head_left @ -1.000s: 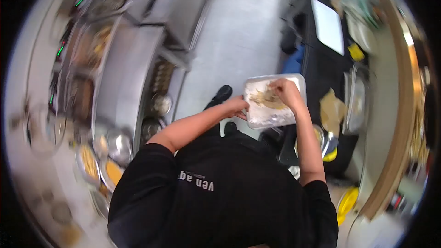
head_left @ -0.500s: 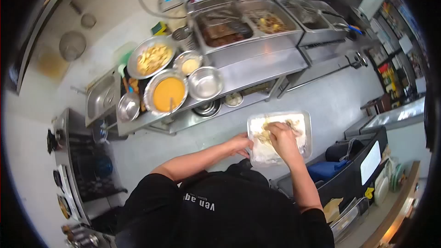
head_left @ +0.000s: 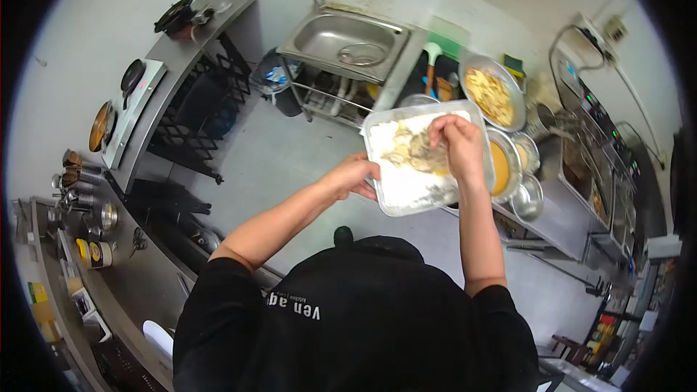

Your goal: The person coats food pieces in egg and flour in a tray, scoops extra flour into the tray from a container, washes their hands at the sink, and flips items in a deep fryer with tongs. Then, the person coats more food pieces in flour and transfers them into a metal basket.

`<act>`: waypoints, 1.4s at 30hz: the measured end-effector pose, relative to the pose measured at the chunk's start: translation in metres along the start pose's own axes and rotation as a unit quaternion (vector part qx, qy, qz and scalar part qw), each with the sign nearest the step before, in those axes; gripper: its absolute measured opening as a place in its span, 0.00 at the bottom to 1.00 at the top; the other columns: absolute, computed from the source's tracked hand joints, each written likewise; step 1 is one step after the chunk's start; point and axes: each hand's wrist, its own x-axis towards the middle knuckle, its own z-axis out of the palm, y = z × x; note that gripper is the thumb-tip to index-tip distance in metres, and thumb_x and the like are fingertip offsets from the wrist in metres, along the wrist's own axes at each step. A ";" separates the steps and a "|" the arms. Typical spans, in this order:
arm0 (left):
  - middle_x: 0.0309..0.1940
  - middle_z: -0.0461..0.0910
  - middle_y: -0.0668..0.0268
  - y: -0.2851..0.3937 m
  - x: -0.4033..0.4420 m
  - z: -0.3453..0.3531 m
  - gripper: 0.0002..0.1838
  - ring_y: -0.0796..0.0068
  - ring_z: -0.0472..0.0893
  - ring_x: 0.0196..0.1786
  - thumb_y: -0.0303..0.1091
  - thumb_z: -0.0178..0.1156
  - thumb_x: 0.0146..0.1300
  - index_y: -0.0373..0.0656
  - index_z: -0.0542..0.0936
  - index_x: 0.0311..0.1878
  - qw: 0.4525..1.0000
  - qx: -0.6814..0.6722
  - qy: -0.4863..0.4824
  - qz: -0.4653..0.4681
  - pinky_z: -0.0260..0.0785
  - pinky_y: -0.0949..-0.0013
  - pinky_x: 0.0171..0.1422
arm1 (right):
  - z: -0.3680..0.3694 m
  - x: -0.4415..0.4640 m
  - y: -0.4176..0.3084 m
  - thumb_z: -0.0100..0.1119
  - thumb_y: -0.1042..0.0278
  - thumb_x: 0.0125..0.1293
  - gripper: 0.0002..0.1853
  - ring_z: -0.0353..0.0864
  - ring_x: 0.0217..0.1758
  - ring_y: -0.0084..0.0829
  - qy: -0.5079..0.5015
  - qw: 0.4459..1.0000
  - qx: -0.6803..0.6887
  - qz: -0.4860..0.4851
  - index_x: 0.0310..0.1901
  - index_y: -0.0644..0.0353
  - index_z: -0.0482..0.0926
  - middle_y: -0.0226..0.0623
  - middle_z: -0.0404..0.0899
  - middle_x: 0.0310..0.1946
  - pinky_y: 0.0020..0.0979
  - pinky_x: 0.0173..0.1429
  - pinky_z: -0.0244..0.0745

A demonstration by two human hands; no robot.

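Note:
A clear plastic tray is held up in front of me, a little tilted. White flour-like powder covers its bottom, and pale, powder-coated food pieces lie in its middle and far part. My left hand grips the tray's left side, thumb near the rim and fingers underneath. Over the tray's right half is my right hand, fingers curled down beside the coated pieces. Whatever those fingers hold, if anything, is hidden.
Beyond the tray, a bowl of yellowish pieces, a bowl of orange batter and an empty metal bowl stand on the counter. A sink is ahead, a bin beside it. Fryers are at right, a hob at left.
My view and body have turned left, toward the sink. The tray has come along in my left hand and now overlaps the counter's bowls. My right hand stays over the tray.

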 end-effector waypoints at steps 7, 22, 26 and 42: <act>0.47 0.74 0.54 0.015 0.007 -0.200 0.30 0.61 0.81 0.29 0.29 0.54 0.45 0.32 0.66 0.56 0.980 -0.103 0.166 0.025 0.80 0.67 0.33 | 0.098 0.224 0.055 0.40 0.88 0.48 0.12 0.72 0.29 0.31 -0.007 0.962 0.271 0.026 0.34 0.70 0.70 0.43 0.73 0.30 0.26 0.34 0.71; 0.41 0.76 0.52 0.058 0.061 -0.479 0.29 0.61 0.82 0.30 0.27 0.53 0.48 0.34 0.63 0.57 0.905 -0.301 0.302 -0.007 0.80 0.65 0.31 | 0.200 0.685 0.376 0.53 0.69 0.63 0.10 0.77 0.26 0.26 0.195 0.978 0.039 0.061 0.29 0.65 0.79 0.31 0.75 0.20 0.21 0.29 0.69; 0.40 0.76 0.52 0.063 0.064 -0.506 0.27 0.60 0.82 0.29 0.24 0.52 0.49 0.34 0.62 0.56 0.871 -0.338 0.356 0.009 0.81 0.64 0.30 | 0.196 0.753 0.381 0.55 0.58 0.60 0.14 0.80 0.27 0.28 0.189 0.912 -0.362 -0.037 0.32 0.60 0.84 0.33 0.78 0.18 0.27 0.32 0.70; 0.43 0.76 0.54 0.105 0.090 -0.556 0.28 0.62 0.82 0.35 0.24 0.52 0.46 0.34 0.64 0.55 0.894 -0.319 0.315 -0.014 0.80 0.62 0.32 | 0.205 0.732 0.385 0.52 0.62 0.63 0.16 0.78 0.24 0.24 0.286 0.956 -0.051 -0.048 0.36 0.68 0.80 0.38 0.78 0.22 0.31 0.30 0.73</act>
